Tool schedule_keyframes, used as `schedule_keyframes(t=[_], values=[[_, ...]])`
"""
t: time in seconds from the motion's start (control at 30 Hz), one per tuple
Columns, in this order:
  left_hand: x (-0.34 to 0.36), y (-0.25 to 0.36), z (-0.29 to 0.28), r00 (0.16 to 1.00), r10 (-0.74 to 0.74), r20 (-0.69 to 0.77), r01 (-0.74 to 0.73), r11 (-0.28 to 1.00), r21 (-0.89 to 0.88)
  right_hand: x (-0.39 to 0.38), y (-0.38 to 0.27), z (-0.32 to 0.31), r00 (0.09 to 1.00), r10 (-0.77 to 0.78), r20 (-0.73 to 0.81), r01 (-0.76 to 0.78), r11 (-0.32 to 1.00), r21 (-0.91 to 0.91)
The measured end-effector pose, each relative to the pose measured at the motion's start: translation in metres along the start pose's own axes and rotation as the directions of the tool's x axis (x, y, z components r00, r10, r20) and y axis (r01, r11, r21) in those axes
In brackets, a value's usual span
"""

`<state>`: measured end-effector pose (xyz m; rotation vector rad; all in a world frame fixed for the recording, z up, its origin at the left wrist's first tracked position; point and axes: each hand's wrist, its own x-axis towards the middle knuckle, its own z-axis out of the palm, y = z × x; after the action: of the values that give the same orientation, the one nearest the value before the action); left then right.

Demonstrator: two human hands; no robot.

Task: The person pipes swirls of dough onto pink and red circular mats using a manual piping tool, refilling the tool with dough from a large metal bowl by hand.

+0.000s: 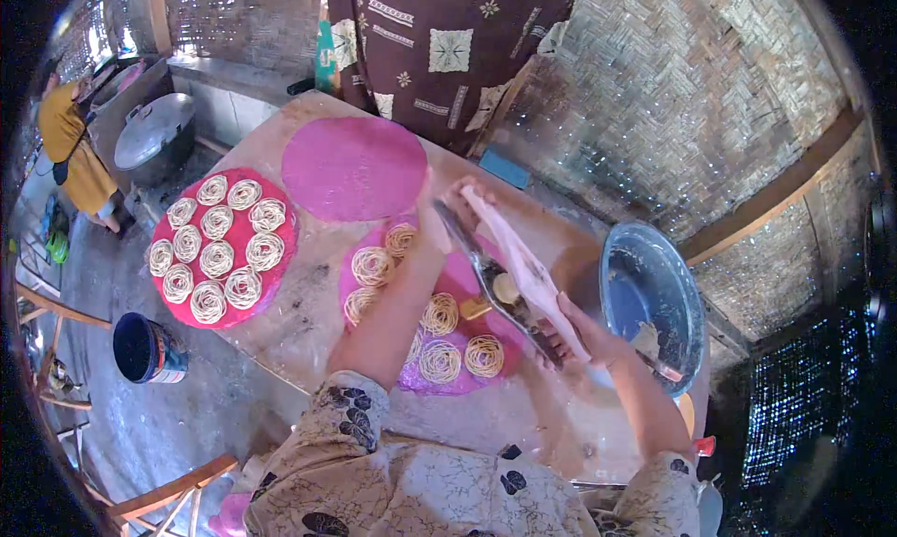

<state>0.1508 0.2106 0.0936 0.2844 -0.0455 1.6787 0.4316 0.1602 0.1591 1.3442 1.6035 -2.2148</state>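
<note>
My left hand and my right hand grip a tilted dark metal tool and a pale pink board, one at each end. A small pale round piece shows at the tool. Beneath lies a pink round mat with coiled noodle nests, partly hidden by my left forearm. A red-pink round mat with several cream nests lies to the left. A pink round mat without nests lies behind, on the wooden table.
A blue basin is at the right, a blue block at the back. A dark bucket, wooden chair parts and a large metal pot are left. A person in yellow bends there. Brown cloth hangs behind.
</note>
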Motion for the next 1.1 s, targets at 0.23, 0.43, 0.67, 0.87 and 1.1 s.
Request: schedule_keyframes(t=[0.23,0.43,0.67,0.87,1.1], values=[[0.019,-0.034,-0.070,1.000,0.006,-0.011,-0.007,0.988,-0.155,0.023,0.016,-0.016,0.965,-0.084,-0.250,0.010,0.959,-0.284],[0.010,-0.016,-0.031,0.999,-0.015,-0.052,0.005,0.985,-0.174,-0.006,-0.014,0.016,0.970,-0.107,-0.220,0.068,0.981,-0.180],[0.030,-0.024,-0.029,0.995,0.057,-0.085,-0.066,0.992,-0.108,0.002,-0.006,-0.018,0.869,-0.103,-0.484,-0.117,0.908,-0.403],[0.009,-0.012,-0.016,0.989,0.013,-0.148,-0.029,0.994,-0.105,-0.012,-0.018,0.014,0.933,-0.076,-0.352,-0.028,0.959,-0.283],[0.027,-0.035,-0.030,0.986,0.002,-0.168,-0.034,0.981,-0.192,-0.005,-0.003,-0.012,0.858,-0.155,-0.490,-0.100,0.885,-0.454]])
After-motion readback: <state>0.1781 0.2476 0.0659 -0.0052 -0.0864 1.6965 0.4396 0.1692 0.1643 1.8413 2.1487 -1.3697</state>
